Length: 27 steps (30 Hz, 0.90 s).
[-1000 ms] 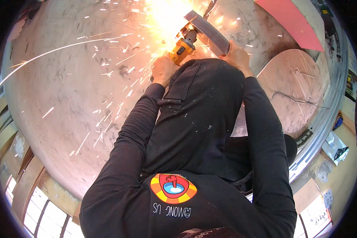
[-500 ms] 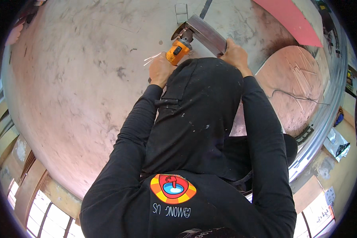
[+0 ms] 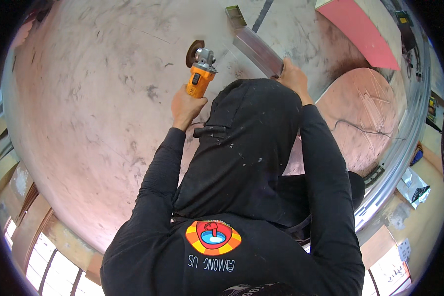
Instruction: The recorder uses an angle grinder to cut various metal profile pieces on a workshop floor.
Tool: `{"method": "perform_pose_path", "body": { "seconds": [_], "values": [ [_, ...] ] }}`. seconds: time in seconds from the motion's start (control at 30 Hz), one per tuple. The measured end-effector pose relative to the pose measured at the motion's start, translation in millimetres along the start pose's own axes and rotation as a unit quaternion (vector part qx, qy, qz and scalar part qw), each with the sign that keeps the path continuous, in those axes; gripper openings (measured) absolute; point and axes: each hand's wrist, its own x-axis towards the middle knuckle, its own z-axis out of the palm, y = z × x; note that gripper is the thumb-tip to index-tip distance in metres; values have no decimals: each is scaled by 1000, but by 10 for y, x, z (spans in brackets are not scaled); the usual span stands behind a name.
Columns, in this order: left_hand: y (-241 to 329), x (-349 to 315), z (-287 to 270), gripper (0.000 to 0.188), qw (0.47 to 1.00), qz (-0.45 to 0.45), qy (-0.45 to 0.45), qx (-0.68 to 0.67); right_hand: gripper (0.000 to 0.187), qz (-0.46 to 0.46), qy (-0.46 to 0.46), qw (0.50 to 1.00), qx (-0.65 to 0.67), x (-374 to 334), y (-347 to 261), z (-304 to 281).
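My left hand (image 3: 187,107) is wrapped around the yellow body of an angle grinder (image 3: 200,79), its disc (image 3: 195,53) pointing away from me. The disc stands apart from the metal, to the left of it. My right hand (image 3: 293,78) grips the near end of a grey rectangular metal tube (image 3: 259,52), just beyond my raised knee. Close to the tube's far end is a short, open piece of metal tube (image 3: 236,17); whether the two touch, I cannot tell.
A dark strip (image 3: 262,16) lies on the floor behind the tube. At the right are a pink-faced panel (image 3: 360,34), a round pinkish board (image 3: 352,111) with thin rods (image 3: 375,106) and a dark cable (image 3: 362,129) on it, long metal bars (image 3: 404,143) and a silvery packet (image 3: 413,187).
My left hand has drawn the angle grinder leftward, off the end of the metal tube, and the sparks are gone. The short piece now appears tilted beside the tube's end.
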Motion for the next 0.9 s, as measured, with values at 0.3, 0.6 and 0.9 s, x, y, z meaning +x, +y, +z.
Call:
{"method": "perform_pose_path", "body": {
  "seconds": [0.3, 0.6, 0.9],
  "values": [
    [-147, -140, -73, 49, 996, -13, 12, -86, 65, -90, 35, 993, 73, -71, 321, -17],
    [492, 122, -351, 49, 991, 64, 15, -117, 43, -83, 100, 981, 144, -597, 91, -1031],
    [2482, 388, -402, 42, 948, 303, -20, -98, 47, 26, 42, 896, 442, -985, -402, -1442]
  ]
}}
